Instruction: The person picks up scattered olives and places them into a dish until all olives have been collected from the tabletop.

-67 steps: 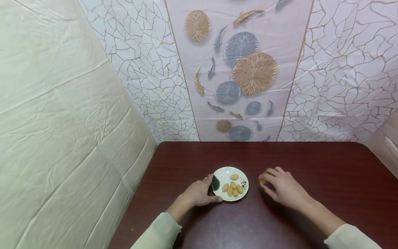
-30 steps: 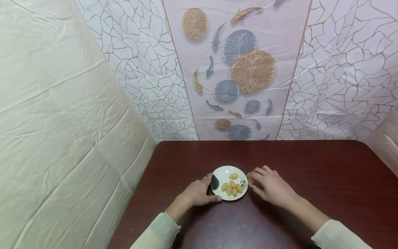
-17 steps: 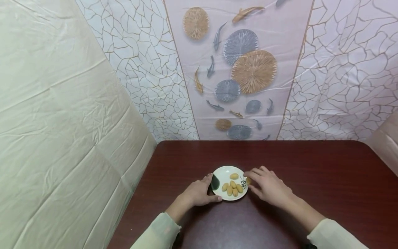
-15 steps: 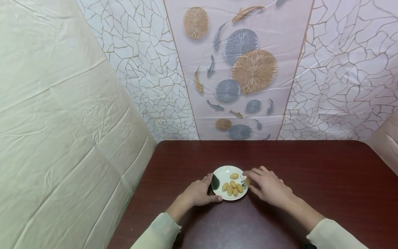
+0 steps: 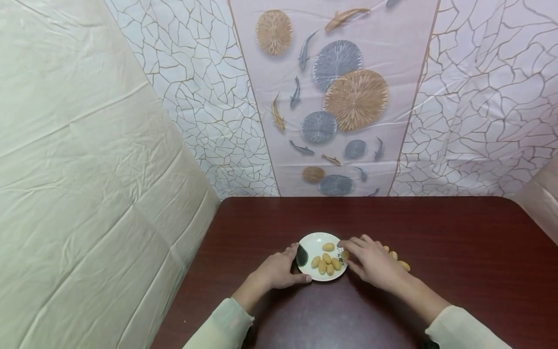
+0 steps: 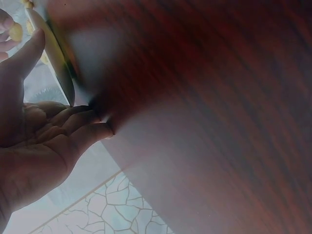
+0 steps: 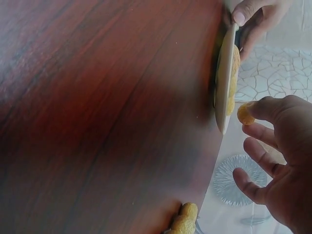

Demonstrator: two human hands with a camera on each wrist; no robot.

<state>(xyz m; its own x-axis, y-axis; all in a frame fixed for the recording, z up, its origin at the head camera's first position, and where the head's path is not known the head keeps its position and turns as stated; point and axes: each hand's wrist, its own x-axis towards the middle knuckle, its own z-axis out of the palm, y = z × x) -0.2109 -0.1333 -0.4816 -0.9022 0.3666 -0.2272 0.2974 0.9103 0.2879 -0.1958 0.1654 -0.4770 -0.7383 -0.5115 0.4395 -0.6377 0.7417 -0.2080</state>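
Observation:
A small white plate (image 5: 313,241) with a dark green patch at its left edge and a flower print at its right lies on the table. My left hand (image 5: 279,269) holds its left side, thumb at the near rim and fingers farther round. Several small yellow oval fruit-like pieces (image 5: 322,267) lie in the plate. My right hand (image 5: 376,261) pinches another yellow oval piece (image 7: 245,114) between thumb and index finger; the other fingers are spread. In the head view this piece overlaps the plate's right rim. The right wrist view shows it beside the rim, above the tabletop.
More yellow pieces (image 5: 403,265) lie on the table just beyond my right hand, partly hidden by it. The dark red wooden table (image 5: 471,242) has its far edge against a patterned cloth (image 5: 348,160). A pale cloth wall (image 5: 109,194) stands to the left.
My right hand has moved left with its yellow piece, from the bare tabletop to the plate's right rim. Yellow pieces behind that hand have come into sight. My left hand has stayed on the plate.

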